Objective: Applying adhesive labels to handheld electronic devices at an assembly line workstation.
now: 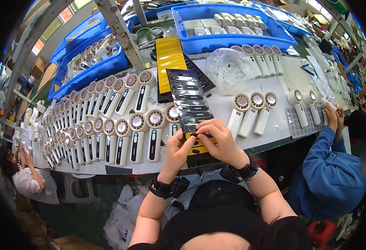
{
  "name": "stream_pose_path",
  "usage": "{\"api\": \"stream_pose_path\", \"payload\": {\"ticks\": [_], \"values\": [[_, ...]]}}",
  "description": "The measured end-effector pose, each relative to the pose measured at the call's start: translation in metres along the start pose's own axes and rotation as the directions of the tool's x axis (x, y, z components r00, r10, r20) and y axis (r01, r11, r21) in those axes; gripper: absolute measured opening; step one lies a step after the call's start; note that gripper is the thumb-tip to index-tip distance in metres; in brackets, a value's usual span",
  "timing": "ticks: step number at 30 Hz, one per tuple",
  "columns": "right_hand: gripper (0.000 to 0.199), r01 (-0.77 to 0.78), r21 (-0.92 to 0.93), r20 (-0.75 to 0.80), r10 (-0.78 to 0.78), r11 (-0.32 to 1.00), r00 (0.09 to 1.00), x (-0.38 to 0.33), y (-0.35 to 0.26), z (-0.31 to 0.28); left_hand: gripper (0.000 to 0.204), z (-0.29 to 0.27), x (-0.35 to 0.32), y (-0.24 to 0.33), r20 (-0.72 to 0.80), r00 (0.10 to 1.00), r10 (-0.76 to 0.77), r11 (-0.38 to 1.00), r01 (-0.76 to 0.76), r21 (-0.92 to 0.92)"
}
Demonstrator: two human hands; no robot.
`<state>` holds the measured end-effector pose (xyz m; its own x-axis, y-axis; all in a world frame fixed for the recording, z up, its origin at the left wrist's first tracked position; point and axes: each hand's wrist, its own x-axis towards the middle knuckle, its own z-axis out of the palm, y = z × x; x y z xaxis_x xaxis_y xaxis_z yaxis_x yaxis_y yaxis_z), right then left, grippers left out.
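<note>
My left hand [178, 153] and my right hand [221, 142] meet in front of me at the near end of a sheet of black stickers [190, 103]. Thumbs and fingertips of both hands are pinched together there, with a small dark bit showing between them. Whether that bit is a loose sticker or the sheet's edge, I cannot tell. Yellow backing [197, 150] shows just below my fingers. Left of my hands stand rows of white handheld fans with beige round heads; the closest fan [154, 143] has a dark panel on its handle.
Three fans without dark panels [253, 112] lie to the right, beyond them a clear plastic bag [229, 68]. A yellow sheet [170, 56] lies ahead. Blue bins [233, 41] line the back; a metal post [120, 33] rises at left. A co-worker in blue [328, 175] sits at right.
</note>
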<state>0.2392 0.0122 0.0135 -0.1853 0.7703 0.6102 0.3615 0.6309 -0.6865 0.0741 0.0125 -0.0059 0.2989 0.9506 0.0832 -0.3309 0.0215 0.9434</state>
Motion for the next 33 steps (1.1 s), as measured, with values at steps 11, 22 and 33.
{"api": "stream_pose_path", "payload": {"ticks": [11, 22, 33], "values": [[0.01, -0.07, 0.684, -0.392, 0.447, 0.726, 0.804, -0.018, 0.008, -0.047, 0.017, -0.019, 0.028, 0.036, -0.014, 0.989, -0.15, 0.966, 0.149, 0.21], [0.009, -0.179, 0.675, -0.417, 0.57, 0.715, 0.708, -0.068, 0.018, -0.065, 0.054, 0.046, -0.021, 0.14, 0.153, 0.797, 0.585, 0.806, -0.548, -0.225], [0.01, -0.197, 0.675, -0.389, 0.57, 0.711, 0.724, -0.07, 0.015, -0.049, 0.059, 0.07, -0.063, 0.147, 0.17, 0.848, 0.503, 0.805, -0.388, -0.449]]}}
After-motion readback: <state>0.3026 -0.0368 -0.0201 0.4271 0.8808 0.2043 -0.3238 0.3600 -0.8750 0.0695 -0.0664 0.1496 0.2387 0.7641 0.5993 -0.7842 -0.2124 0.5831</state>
